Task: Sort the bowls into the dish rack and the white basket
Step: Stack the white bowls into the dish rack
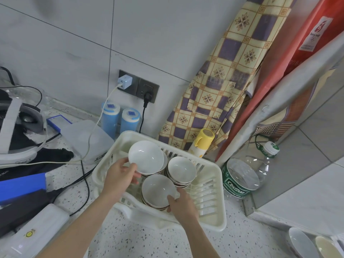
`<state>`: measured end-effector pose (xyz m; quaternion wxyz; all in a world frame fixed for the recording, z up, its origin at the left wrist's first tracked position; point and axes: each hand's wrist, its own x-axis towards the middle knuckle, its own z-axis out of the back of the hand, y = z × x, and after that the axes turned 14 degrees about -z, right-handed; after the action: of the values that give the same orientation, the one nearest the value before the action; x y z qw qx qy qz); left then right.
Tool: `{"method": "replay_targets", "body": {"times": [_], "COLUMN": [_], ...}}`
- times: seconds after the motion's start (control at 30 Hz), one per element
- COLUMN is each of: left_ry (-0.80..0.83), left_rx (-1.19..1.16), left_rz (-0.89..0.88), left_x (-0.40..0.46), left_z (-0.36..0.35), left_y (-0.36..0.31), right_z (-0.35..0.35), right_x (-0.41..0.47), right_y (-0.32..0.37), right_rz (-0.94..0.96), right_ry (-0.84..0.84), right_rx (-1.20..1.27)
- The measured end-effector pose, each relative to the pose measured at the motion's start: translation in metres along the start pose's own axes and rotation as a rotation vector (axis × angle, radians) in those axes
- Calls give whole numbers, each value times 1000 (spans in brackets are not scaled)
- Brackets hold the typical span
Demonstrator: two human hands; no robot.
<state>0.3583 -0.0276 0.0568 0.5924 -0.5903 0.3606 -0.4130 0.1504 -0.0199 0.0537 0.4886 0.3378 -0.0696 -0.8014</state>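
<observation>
The left hand (122, 175) holds a shallow white ceramic bowl (146, 157) by its near rim, thumb on the inside and fingers (136, 175) curled beneath, tilted up over the far-left stack inside the white slatted plastic basket (214, 198). The right hand (183, 204) grips the rim of the top bowl of a nearer stack of white bowls with dark brown outsides (158, 190), its thumb over the edge and the other fingers round the outer wall. Just beyond the right hand's fingertips sits a third stack of brown-rimmed white bowls (181, 170), touching or nearly touching the other two. The basket rests on the speckled white desk (149, 243). The sorting looks well under way, since three stacks already sit in the basket, though whether the held bowl is going in or coming out cannot be told. Well to the right of the right hand, at the picture's lower corner, two more pale bowls (305, 243) stand on edge, perhaps in the dish rack, which is itself barely in view. How many bowls remain unsorted cannot be judged from here.
</observation>
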Motion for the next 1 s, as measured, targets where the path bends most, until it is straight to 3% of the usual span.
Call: {"method": "replay_targets", "body": {"times": [0.2,0.5,0.83,1.0], "left_ry": [76,501,692,681], "left_rx": [-6,171,365,288], "left_rz": [22,99,43,50], "left_x": [0,1,-4,0], "left_z": [6,8,2,1], "left_y": [-7,-13,-17,-15], "right_z": [9,9,11,10], "right_x": [-3,-10,-6,-4], "right_y": [-2,-2,-7,-7], "right_rz": [-71,149,176,108], "right_ry": [-111,65,104,85], "right_rx": [449,399,415,405]}}
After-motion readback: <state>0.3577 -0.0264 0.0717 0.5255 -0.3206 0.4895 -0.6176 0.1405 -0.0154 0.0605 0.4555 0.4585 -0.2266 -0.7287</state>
